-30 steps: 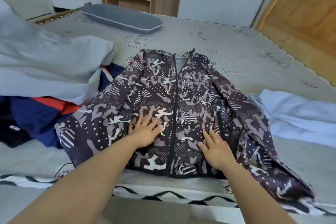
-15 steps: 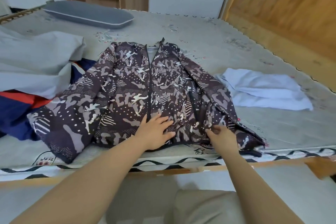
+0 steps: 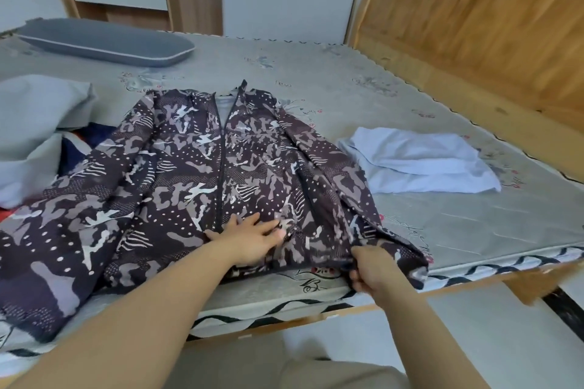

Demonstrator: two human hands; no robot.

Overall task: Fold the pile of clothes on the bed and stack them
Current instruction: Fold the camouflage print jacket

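Your patterned jacket [image 3: 202, 174] lies face up and zipped on the bed [image 3: 395, 95], hem at the near edge, collar pointing far. Your left hand [image 3: 252, 238] is flat and released, fingers spread, pressing the front panel just right of the zipper near the hem. Your right hand [image 3: 373, 268] is clenched on the jacket's near right corner, pinching the hem where the right sleeve folds over. The left sleeve runs out to the near left. A folded light blue garment [image 3: 420, 161] sits right of the jacket, apart from it. The unfolded pile [image 3: 34, 129], grey over navy and red, sits at the left, touching the jacket. A grey pillow [image 3: 104, 41] lies far left.
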